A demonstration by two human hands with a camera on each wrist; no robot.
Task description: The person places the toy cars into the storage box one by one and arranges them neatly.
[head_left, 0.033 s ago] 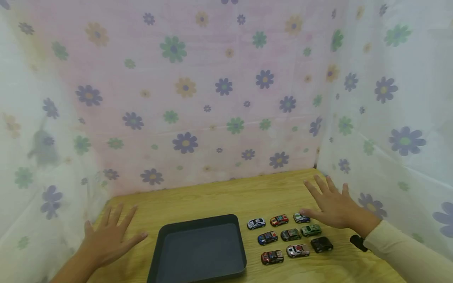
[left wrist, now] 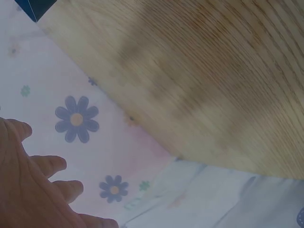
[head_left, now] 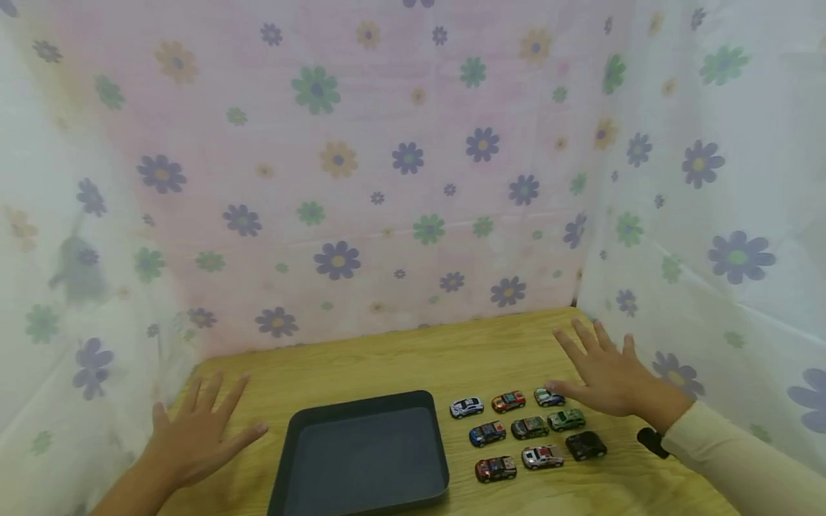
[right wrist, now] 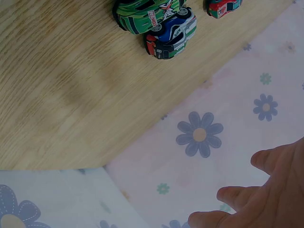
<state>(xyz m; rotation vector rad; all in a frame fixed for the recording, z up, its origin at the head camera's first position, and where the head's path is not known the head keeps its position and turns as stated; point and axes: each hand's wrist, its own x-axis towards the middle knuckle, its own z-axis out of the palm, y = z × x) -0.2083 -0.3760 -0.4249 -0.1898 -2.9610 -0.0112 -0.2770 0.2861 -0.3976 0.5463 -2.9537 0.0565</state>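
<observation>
My left hand [head_left: 193, 437] hovers with spread fingers to the left of a dark rectangular tray [head_left: 293, 451], holding nothing. On the other side, my right hand [head_left: 606, 373], fingers also spread, is over the table beside several small toy cars. The white and blue toy car [head_left: 549, 397] is nearest its thumb, with a green toy car [head_left: 566, 419] just in front. A black toy car [head_left: 586, 446] sits at the group's near right corner, and a red toy car [head_left: 495, 469] at the near left. In the right wrist view, the green toy car [right wrist: 147, 14] shows close up.
The cars stand in rough rows right of the tray on a wood-grain table [head_left: 361, 362]. Flower-printed curtains [head_left: 387, 215] enclose the back and both sides. A black band [head_left: 653, 442] is at the right wrist, by a cream sleeve [head_left: 729, 459].
</observation>
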